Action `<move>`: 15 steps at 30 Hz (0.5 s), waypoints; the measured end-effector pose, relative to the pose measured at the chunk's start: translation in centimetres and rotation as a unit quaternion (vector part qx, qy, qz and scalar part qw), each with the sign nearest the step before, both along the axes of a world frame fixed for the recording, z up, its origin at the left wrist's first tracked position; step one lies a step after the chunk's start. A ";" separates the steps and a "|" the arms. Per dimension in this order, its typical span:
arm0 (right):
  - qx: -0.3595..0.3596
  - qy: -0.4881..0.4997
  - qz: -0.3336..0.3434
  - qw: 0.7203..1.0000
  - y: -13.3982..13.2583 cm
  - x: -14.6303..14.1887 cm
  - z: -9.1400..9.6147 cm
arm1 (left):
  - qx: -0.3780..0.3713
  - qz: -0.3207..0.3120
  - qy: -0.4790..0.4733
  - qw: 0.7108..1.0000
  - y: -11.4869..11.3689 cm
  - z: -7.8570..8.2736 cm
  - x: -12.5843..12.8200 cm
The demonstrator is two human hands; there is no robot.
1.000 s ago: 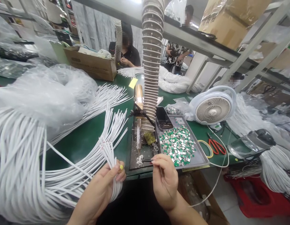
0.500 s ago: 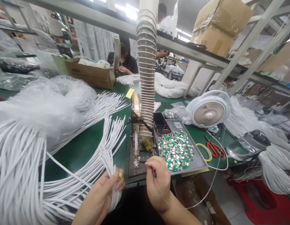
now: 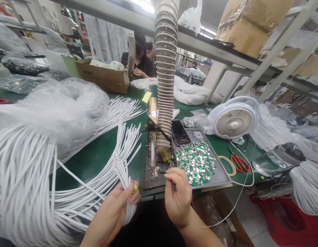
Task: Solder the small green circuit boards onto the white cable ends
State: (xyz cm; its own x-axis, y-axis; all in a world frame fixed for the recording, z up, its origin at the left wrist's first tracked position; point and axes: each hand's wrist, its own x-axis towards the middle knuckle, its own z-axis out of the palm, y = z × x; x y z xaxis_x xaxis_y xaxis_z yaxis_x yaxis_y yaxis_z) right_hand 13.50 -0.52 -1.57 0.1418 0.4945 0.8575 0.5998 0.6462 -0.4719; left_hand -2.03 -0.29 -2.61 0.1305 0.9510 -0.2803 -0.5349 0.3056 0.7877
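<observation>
My left hand [image 3: 120, 204] is closed around a bundle of white cables [image 3: 124, 171], their cut ends pointing up and away from me; a yellow covering shows on one finger. My right hand [image 3: 178, 195] pinches a thin dark rod-like piece [image 3: 162, 172], whose tip sits close to the blackened end of a soldering iron [image 3: 153, 154]. The iron is mounted upright with a wooden handle, over a dark tray [image 3: 151, 183] with silvery bits of solder. A yellowish sponge [image 3: 165, 155] lies beside it. Whether a thin wire runs through my right fingers I cannot tell.
A ribbed duct [image 3: 166, 68] hangs behind the iron. To the right stand a metal tray [image 3: 220, 175] of small green-and-silver circuit boards [image 3: 196, 161], a phone [image 3: 179, 132], a fan [image 3: 234, 120] and red-handled scissors [image 3: 239, 163]. Piled white cables [image 3: 27, 178] cover the left. A co-worker [image 3: 142, 63] sits opposite.
The whole view has shifted slightly, so things appear further right. The dark piece in my right hand has drawn a little away from the iron's tip. My left hand keeps its hold on the cables.
</observation>
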 end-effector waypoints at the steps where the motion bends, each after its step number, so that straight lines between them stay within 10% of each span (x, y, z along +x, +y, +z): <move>1: 0.002 -0.002 0.001 1.000 0.0 0.0 0.1 | 0.001 -0.002 -0.002 1.000 0.0 -0.1 0.0; 15: 0.037 -0.086 0.034 0.995 -0.9 0.7 -2.8 | 0.005 -0.013 -0.008 1.000 0.0 -0.5 -0.2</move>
State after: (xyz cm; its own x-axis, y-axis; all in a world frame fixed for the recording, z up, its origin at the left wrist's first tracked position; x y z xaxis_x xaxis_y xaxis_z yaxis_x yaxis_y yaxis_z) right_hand 14.23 -1.39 -4.36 -0.0419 0.4326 0.9006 0.6215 0.7170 -0.3155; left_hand -2.23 -0.27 -3.13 0.1603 0.9501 -0.2677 -0.5384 0.3114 0.7830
